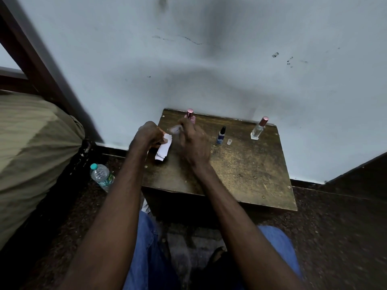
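1. Floor, far left: olive bedding (pixel 31 143) and a water bottle (pixel 102 176) lying beside it, well apart from the work.
2. Left hand (pixel 149 133): clenched round a folded white paper (pixel 164 149) that wraps a dark item, held over the tabletop's left edge. What the dark item is cannot be told.
3. Right hand (pixel 192 141): fingers curled, pinching a small clear piece (pixel 174 129) just beside the paper. The piece is motion-blurred.
4. Pink-capped bottle (pixel 190 116): upright at the back edge, against the wall, partly hidden behind the right hand.
5. Nail polish bottle (pixel 221 136), upright, with a loose clear cap (pixel 229 141) just beside it.
6. Clear glass bottle (pixel 258 128): upright, capped, near the back right corner.
7. Progress, judged: the wiping or wrapping looks to be mid-course. One item is in hand, and the standing bottles look untouched.
8. Tabletop (pixel 251 174): the front and right half are bare and give room to set things down. The left edge lies close under the paper, so a dropped item could fall to the floor.
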